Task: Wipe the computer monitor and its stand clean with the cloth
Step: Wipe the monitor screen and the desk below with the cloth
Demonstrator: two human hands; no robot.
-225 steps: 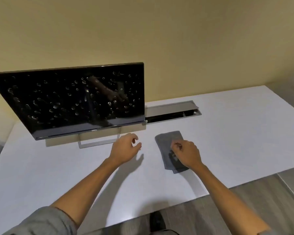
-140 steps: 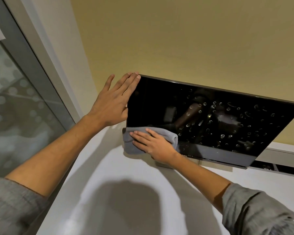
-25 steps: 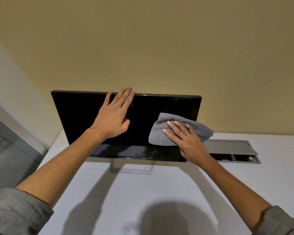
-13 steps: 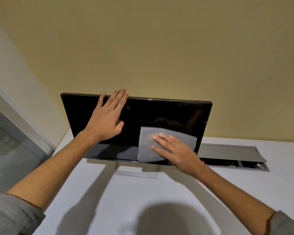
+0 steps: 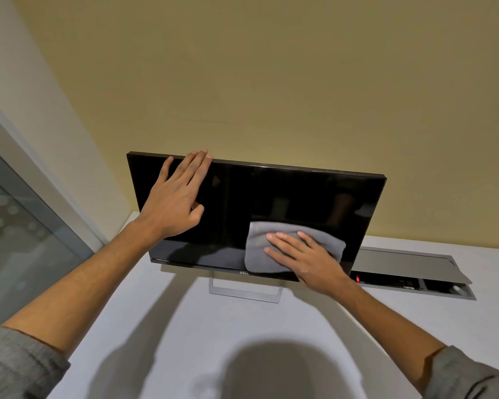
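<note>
While both hands bear on the panel, findings run as follows.

Right fingers: the fingers (image 5: 285, 240) lie straight and spread, flat on the cloth (image 5: 260, 254); nothing is curled round it, so the right hand (image 5: 308, 260) presses rather than grips.
Left fingers: the fingers (image 5: 190, 168) are extended and together, tips reaching the top edge; the left hand (image 5: 173, 205) rests flat on the upper left of the screen, bracing it and holding nothing.
Cloth: grey, folded, lying against the lower middle of the screen, its lower edge just above the bottom bezel.
Monitor: the monitor (image 5: 300, 197) stands on the desk, tilted back, its glass dark and showing no marks that I can make out.
Stand: the stand (image 5: 244, 295), a thin metal frame below the bezel, appears not yet reached by the cloth.
Risk, tipping: a hard push low on the panel could rock it backward on the slim frame; the bracing hand counters this only while it stays.
Risk, smearing: a bare palm on the glass is likely to leave prints on the area it covers, which would need another pass.
Risk, slipping: an unpinched cloth may slide out from under flat fingers.
Surroundings: the white desk (image 5: 415, 318) carries an open cable hatch (image 5: 401, 263) just right of the monitor; a glass partition (image 5: 18, 240) stands at left.
Obstructions: the lower bezel overhangs the frame, crowding access; the hatch opening lies near the right hand's sweep.
</note>
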